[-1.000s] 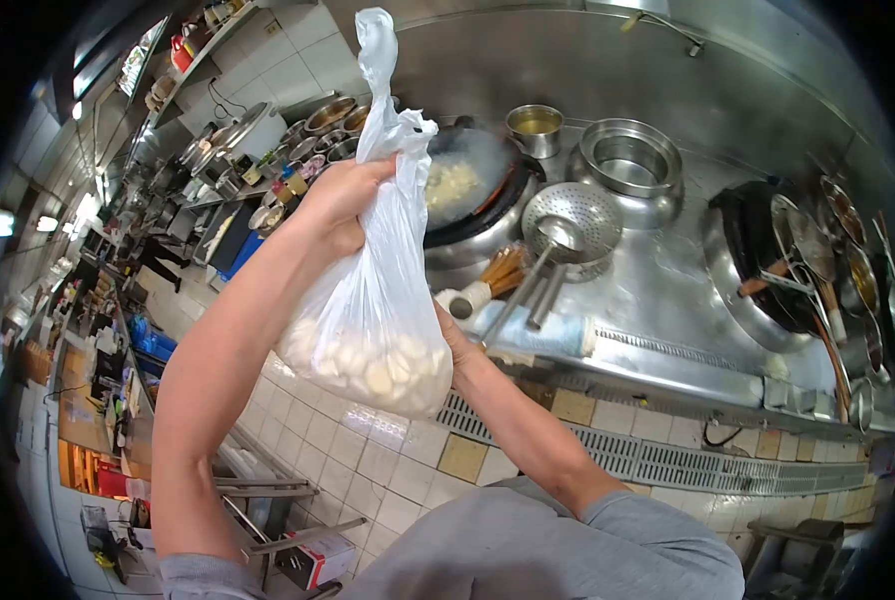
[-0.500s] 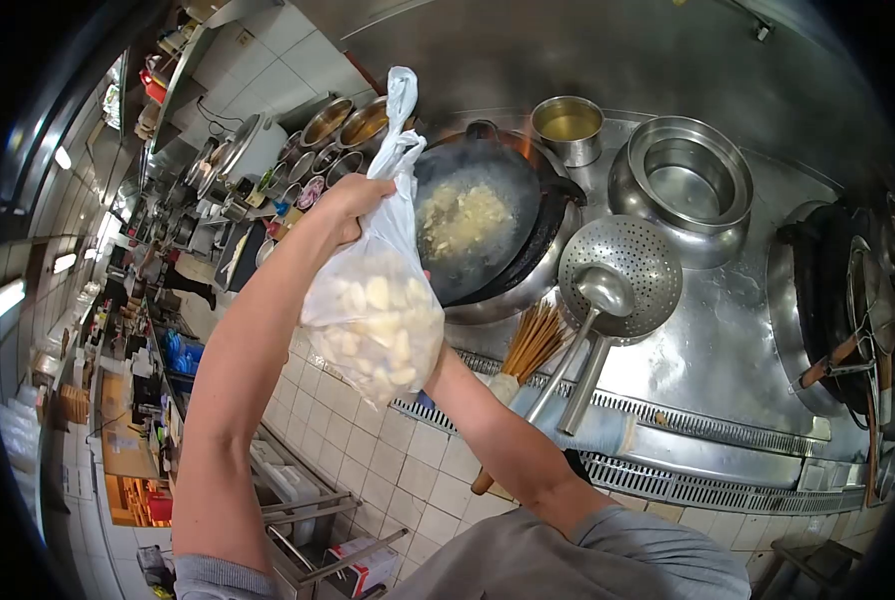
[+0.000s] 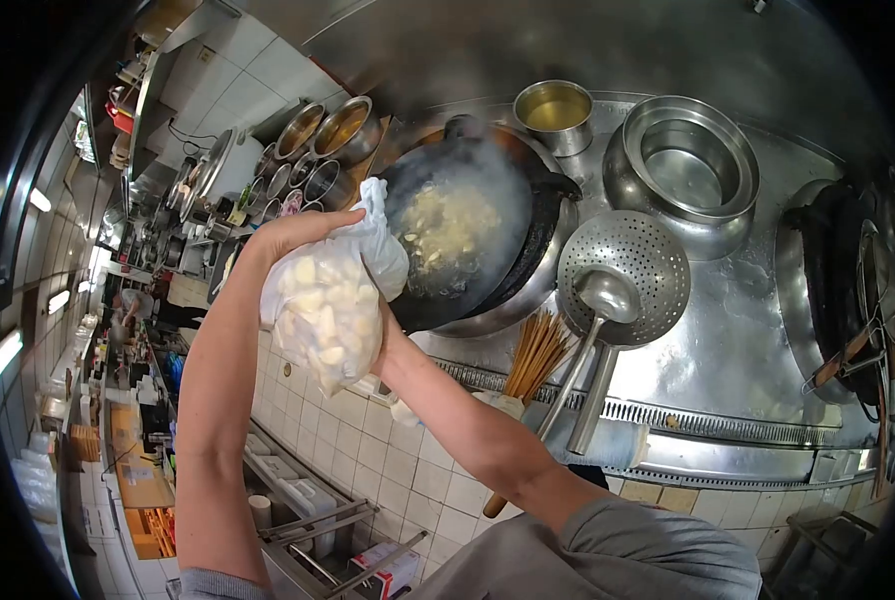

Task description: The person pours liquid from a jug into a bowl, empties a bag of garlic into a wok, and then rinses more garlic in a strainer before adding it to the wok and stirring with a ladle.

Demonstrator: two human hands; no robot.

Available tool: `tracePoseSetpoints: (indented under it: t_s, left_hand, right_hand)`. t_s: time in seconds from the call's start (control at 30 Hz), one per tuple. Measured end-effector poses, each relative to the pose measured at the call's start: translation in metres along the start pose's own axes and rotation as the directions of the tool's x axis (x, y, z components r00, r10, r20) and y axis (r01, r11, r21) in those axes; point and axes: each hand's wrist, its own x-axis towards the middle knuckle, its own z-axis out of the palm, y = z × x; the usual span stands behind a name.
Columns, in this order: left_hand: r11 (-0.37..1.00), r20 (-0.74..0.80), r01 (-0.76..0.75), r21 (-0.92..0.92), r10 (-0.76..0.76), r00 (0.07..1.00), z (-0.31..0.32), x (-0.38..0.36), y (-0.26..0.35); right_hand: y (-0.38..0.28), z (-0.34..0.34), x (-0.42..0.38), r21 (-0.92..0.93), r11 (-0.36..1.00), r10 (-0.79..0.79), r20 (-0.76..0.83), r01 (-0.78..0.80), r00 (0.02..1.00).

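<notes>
A translucent white plastic bag point(image 3: 330, 310) full of pale chunks hangs in front of me, beside the wok. My left hand point(image 3: 303, 230) is closed on the bag's gathered upper part, and its twisted neck sticks up past the fingers. Behind the bag's lower side, my right hand point(image 3: 392, 345) bears against it; its fingers are hidden. The neck is slack and crumpled, so the bag's weight seems to rest partly on that hand. Just right of the bag, a black wok point(image 3: 498, 270) sits on the burner, with steaming pale pieces point(image 3: 448, 225) in it.
A perforated skimmer point(image 3: 648, 270) and a ladle point(image 3: 609, 292) lie right of the wok, near a bamboo brush point(image 3: 540, 350). Behind stand a pot of yellowish liquid point(image 3: 555, 115) and a large steel pot point(image 3: 683, 165). Steel bowls point(image 3: 348, 128) line the left. Another person point(image 3: 138, 300) is far left.
The bag has moved left and lower in view, and its neck has gone from stretched upright to crumpled. My left hand has shifted left and down with it. Steam over the wok looks thicker.
</notes>
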Motion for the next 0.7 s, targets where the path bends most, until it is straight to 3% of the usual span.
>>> tracePoseSetpoints:
  t_s: [0.1,0.2,0.43,0.5,0.57,0.7]
  left_hand:
    - [0.998,0.021,0.056,0.041,-0.057,0.998,-0.006,-0.004,0.006]
    - [0.988,-0.027,0.145,0.057,-0.143,0.989,-0.018,-0.007,0.007]
    - [1.0,0.127,0.008,0.001,-0.008,0.992,-0.054,0.009,-0.023]
    - [0.999,0.172,-0.049,-0.015,0.051,0.984,-0.051,0.007,-0.023]
    - [0.987,0.041,-0.101,0.122,0.097,0.994,-0.047,0.007,-0.022]
    - [0.985,-0.101,-0.166,0.046,0.17,0.98,-0.049,0.004,-0.016]
  right_hand:
    - [-0.001,0.0,0.006,0.139,0.99,-0.051,0.127,0.033,0.991]
    - [-0.005,-0.002,0.016,0.145,0.985,-0.101,0.069,0.09,0.993]
    - [-0.017,-0.008,0.024,0.149,0.969,-0.199,0.011,0.195,0.98]
    - [-0.019,-0.009,0.02,0.113,0.986,-0.113,-0.065,0.12,0.991]
    - [-0.017,-0.012,0.016,0.123,0.983,-0.129,-0.044,0.133,0.991]
    - [-0.012,-0.023,0.011,0.138,0.981,-0.134,-0.017,0.135,0.991]
